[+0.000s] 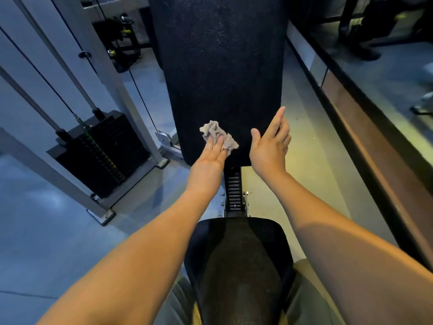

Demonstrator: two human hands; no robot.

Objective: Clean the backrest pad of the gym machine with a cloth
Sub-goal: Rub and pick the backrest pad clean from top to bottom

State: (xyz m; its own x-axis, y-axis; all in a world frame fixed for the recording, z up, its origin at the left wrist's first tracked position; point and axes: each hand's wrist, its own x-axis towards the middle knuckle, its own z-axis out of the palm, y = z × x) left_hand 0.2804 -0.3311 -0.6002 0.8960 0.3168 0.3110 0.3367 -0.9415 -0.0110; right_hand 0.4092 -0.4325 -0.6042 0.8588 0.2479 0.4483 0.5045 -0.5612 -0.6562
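Cloth: one small crumpled grey-beige cloth [219, 134], bunched against the lower part of the backrest, left of its middle.
Backrest pad: one long black textured backrest pad [222, 66]; its long axis runs from the person toward the top of the view, narrow end nearest.
Left hand: left hand [212, 156], arm stretched forward, fingers straight and together, flat on the cloth, pressing it to the pad.
Right hand: right hand [269, 146], arm stretched forward, palm turned left, fingers straight, thumb spread, holding nothing, at the pad's right edge; contact cannot be told.
Seat: one black rounded seat pad [236, 254] between the forearms.
Rail: one notched metal adjuster rail [233, 191] between seat and backrest.
Weights: one black weight stack [100, 151] to the left.
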